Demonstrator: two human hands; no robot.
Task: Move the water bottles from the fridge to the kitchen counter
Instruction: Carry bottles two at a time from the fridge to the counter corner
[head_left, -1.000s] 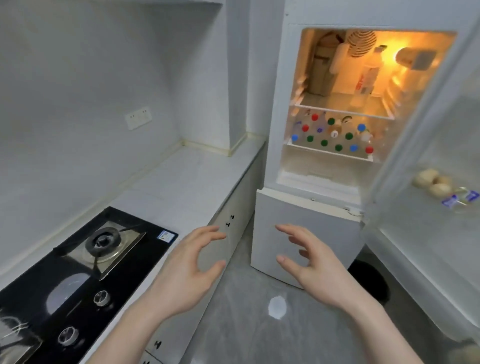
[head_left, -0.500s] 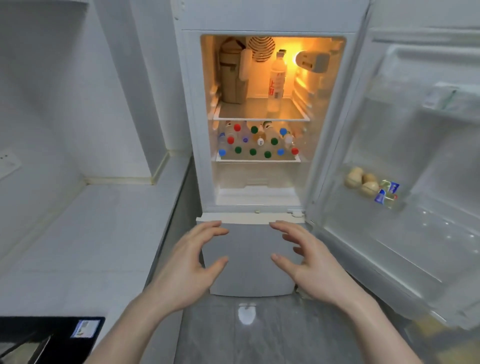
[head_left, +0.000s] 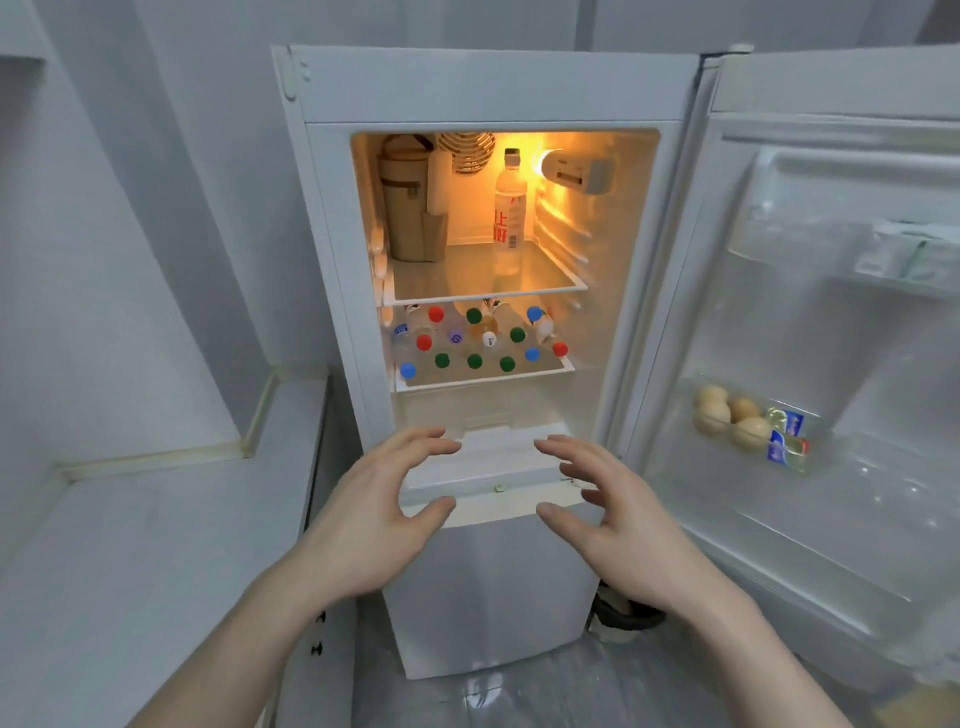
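Head view: nothing is held. The left hand (head_left: 374, 519) and right hand (head_left: 618, 519) are raised before the open fridge (head_left: 493, 83), fingers (head_left: 431, 441) spread and loosely bent. The water bottles (head_left: 480, 343) are crowded on the middle shelf, one taller bottle (head_left: 509, 208) above. No bottle is seen on the surface (head_left: 156, 545) at left; transfer is judged unstarted. Eggs (head_left: 732, 415) are kept in the door; walls are pale.

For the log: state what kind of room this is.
Most likely a small home kitchen: an open fridge stocked with capped water bottles, eggs in its door, and a tiled counter alongside.
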